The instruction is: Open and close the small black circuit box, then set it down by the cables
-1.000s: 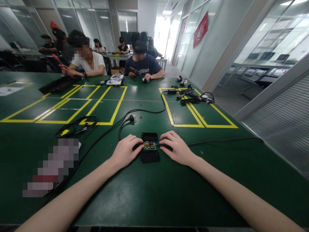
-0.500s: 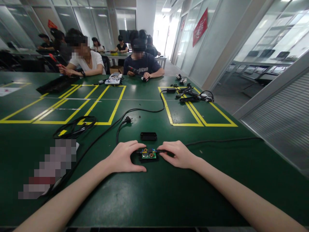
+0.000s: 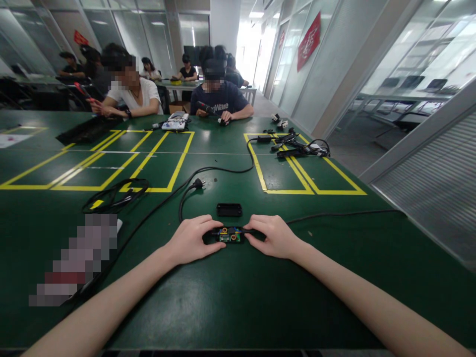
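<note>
A small green circuit board [image 3: 225, 238] with copper-wound coils sits in a black plastic housing [image 3: 241, 239] on the table, a cable running from each end. My left hand [image 3: 189, 240] is closed round the left end, thumb at the near edge and fingers at the far edge. At the right end, my right hand [image 3: 270, 238] pinches the black cable [image 3: 345, 214] where it meets the housing; the fingertips are partly hidden. Just beyond the board lies a black housing cover [image 3: 229, 210], hollow side up. A power plug [image 3: 198, 184] on a black cord rests past my left hand.
A coiled black cable [image 3: 117, 196] and a blurred-out flat object [image 3: 80, 258] lie to the left. Yellow tape [image 3: 171, 181] marks boxes on the green table. Adapters and cords [image 3: 293, 146] are heaped at the far right. Two co-workers [image 3: 223, 101] sit across the table.
My left thumb has moved in against the near edge of the housing. The board now sits lower in the housing. My right hand stays on the cable end.
</note>
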Motion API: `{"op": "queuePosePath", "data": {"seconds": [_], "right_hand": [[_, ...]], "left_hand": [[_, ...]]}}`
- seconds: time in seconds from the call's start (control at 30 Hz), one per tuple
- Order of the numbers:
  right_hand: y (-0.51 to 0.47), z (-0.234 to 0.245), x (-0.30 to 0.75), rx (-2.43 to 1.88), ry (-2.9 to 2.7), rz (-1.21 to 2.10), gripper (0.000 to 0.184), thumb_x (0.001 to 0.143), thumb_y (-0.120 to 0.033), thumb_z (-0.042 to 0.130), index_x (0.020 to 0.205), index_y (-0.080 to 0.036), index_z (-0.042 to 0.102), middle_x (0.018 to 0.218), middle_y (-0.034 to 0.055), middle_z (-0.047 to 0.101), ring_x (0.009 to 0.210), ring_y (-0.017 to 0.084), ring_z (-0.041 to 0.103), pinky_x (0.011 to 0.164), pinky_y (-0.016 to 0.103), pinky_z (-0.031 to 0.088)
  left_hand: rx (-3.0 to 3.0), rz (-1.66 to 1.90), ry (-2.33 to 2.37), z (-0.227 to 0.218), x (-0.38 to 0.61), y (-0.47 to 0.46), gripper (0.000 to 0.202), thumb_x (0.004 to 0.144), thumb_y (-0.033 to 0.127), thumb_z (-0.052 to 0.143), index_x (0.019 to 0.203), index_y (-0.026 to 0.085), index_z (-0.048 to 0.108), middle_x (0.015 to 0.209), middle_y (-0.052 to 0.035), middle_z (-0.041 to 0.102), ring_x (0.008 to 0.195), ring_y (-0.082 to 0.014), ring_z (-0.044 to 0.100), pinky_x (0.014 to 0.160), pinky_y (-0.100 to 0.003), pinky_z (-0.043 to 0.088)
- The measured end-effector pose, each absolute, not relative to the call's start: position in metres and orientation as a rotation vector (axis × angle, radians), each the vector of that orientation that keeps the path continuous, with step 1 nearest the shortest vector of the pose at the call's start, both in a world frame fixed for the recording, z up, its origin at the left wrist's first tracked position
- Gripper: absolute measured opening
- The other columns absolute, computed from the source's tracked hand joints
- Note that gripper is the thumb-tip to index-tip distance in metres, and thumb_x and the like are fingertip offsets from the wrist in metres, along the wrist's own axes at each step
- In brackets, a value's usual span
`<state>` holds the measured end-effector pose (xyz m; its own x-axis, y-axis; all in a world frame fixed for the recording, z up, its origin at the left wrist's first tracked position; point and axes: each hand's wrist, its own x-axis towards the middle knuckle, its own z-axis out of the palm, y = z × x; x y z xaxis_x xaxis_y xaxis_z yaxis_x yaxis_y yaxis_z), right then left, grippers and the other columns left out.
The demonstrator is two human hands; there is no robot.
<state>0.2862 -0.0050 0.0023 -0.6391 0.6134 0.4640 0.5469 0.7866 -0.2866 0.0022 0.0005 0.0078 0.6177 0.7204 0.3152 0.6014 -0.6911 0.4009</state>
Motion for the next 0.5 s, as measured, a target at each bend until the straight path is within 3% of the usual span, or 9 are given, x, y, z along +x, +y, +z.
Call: {"op": "queuePosePath", "data": {"seconds": [0.17,0.3,0.5], "right_hand": [[-0.002,0.0007,0.2858,-0.884,-2.419,0.031,0.008,0.095,-0.02,0.061,0.093,-0.019,0.068,0.083,0.0053,0.072,0.073,0.019,0.068,0.063,0.028,0.049],[-0.0006,-0.0015,0.2869,-0.86,-2.413,0.02,0.011,0.096,-0.021,0.059,0.094,-0.019,0.069,0.083,0.0051,0.072,0.073,0.019,0.068,0.063,0.029,0.05],[0.0006,-0.0017,0.2897,-0.836,-2.415,0.09,0.011,0.098,-0.021,0.059,0.102,-0.018,0.069,0.087,0.0055,0.073,0.076,0.019,0.068,0.065,0.029,0.051]], "left_hand": [[2.578,0.735,1.08,0.0087,0.0031,0.0007,0.033,0.086,0.038,0.079,0.114,0.021,0.074,0.094,-0.0032,0.072,0.081,-0.0189,0.071,0.071,-0.027,0.056],[2.524,0.824,1.003,0.0139,0.0004,0.0003,0.022,0.09,0.027,0.066,0.11,0.02,0.073,0.096,-0.0042,0.072,0.081,-0.0172,0.069,0.069,-0.026,0.054],[2.457,0.842,0.996,0.0131,-0.003,0.003,0.013,0.085,0.016,0.06,0.092,0.019,0.071,0.084,-0.0018,0.067,0.071,-0.0143,0.063,0.063,-0.024,0.048]]}}
